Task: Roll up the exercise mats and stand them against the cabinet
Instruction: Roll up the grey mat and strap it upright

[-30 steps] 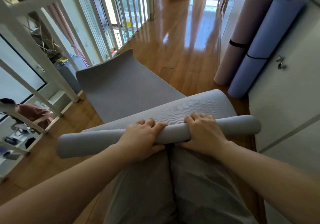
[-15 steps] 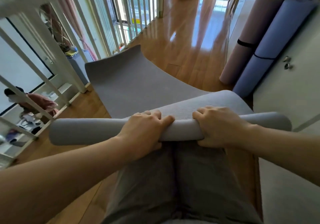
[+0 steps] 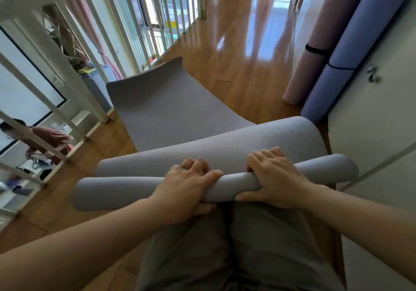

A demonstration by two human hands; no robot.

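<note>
Rolling looks to be the step in hand. Across the floor (image 3: pixel 236 72) a grey mat (image 3: pixel 162 101) is lying mostly flat, running from the near middle to the far left beside the railing (image 3: pixel 94 50). Its far edge is curling up a little. Along the right the cabinet (image 3: pixel 371 122) is standing, and 2 finished rolls, a blue mat (image 3: pixel 351 50) and a pink mat (image 3: pixel 315 32), are leaning against it, each banded by a dark strap.

The grey mat's near end is winding into a thin roll (image 3: pixel 117 191) lying crosswise just in front of the person's legs, with the ribbed underside arching up behind it. The left hand (image 3: pixel 184 189) is gripping the roll near its middle, fingers curled over the top and thumb beneath. The right hand (image 3: pixel 274 182) is wrapping it just to the right.

Next, I judge, both hands are needing to drive the roll toward the far edge, holding it tight with the ends even.
</note>
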